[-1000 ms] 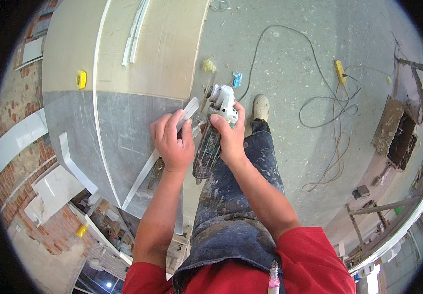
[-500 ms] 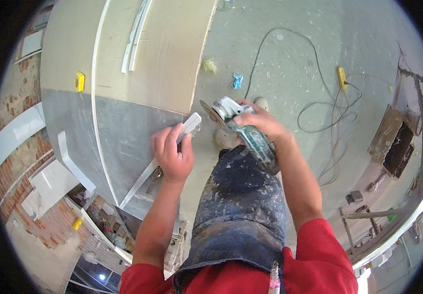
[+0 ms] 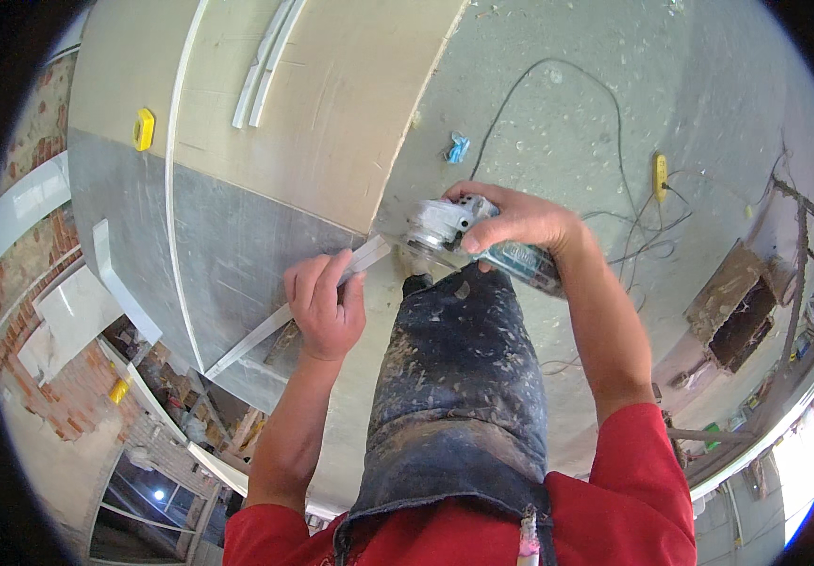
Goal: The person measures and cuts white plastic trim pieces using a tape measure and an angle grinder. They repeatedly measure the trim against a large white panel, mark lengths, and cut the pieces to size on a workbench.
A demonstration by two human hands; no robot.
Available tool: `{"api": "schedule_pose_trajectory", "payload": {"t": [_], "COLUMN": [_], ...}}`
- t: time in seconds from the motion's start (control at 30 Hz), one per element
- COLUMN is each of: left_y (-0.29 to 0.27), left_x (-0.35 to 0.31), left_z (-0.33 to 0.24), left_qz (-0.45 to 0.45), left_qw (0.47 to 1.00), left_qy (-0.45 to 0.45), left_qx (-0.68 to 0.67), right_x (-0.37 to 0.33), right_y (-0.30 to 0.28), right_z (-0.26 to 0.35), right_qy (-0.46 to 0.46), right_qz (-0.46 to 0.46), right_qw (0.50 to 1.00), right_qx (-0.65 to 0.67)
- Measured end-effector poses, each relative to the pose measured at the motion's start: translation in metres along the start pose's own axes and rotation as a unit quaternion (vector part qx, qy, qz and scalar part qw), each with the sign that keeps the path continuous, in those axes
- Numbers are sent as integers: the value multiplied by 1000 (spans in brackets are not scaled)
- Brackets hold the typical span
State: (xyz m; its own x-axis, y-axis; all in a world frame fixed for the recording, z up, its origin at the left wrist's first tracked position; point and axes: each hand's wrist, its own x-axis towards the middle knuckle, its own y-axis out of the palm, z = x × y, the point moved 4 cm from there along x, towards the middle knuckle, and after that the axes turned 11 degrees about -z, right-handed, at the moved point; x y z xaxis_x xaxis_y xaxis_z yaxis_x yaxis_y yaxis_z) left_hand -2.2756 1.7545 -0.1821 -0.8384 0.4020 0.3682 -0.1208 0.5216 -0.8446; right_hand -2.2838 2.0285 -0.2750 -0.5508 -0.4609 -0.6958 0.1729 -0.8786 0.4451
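Note:
My left hand [image 3: 325, 304] is closed on a narrow white strip [image 3: 249, 341]. The strip slants across the near edge of a grey-topped work surface, its end sticking out past my fingers. My right hand [image 3: 530, 223] grips a green and silver angle grinder [image 3: 520, 262] by its body. The silver head points left, just right of the strip's end. Its disc is blurred and partly hidden, so whether it touches the strip I cannot tell.
On the tan board [image 3: 350, 104] lie two white strips [image 3: 270, 61]. A long white strip [image 3: 173, 189] crosses the surface near a yellow box-shaped tool [image 3: 144, 129]. A yellow power strip [image 3: 660, 177], dark cable [image 3: 614, 108] and crumpled blue scrap [image 3: 458, 147] are on the floor.
My right hand has tilted the grinder flatter, its back end swinging right and up. The strip has turned slightly in my left hand. The whole view has shifted a little.

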Motion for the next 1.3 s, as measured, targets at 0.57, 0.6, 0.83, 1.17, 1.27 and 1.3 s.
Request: {"api": "schedule_pose_trajectory", "payload": {"t": [0.57,0.6,0.83,1.17,1.27,1.3], "left_y": [1,0,-83,-166,-166,-166], "left_x": [7,9,-10,-120,-128,-129], "left_z": [-8,-9,31,141,154,157], "left_qz": [-1,24,110,191,186,177], "left_qw": [1000,1000,992,972,973,977], "left_qy": [-4,-15,-63,-126,-125,-114], "left_qx": [-2,9,-4,57,51,37], "right_x": [-42,-51,-124,-191,-203,-206], "right_y": [72,68,47,93,109,114], "right_z": [-126,-128,-151,-174,-170,-166], "right_qy": [16,0,1,-35,-51,-73], "right_qz": [-267,-289,-377,-425,-438,-433], "right_qw": [912,902,853,820,817,822], "right_qx": [312,319,360,382,370,364]}}
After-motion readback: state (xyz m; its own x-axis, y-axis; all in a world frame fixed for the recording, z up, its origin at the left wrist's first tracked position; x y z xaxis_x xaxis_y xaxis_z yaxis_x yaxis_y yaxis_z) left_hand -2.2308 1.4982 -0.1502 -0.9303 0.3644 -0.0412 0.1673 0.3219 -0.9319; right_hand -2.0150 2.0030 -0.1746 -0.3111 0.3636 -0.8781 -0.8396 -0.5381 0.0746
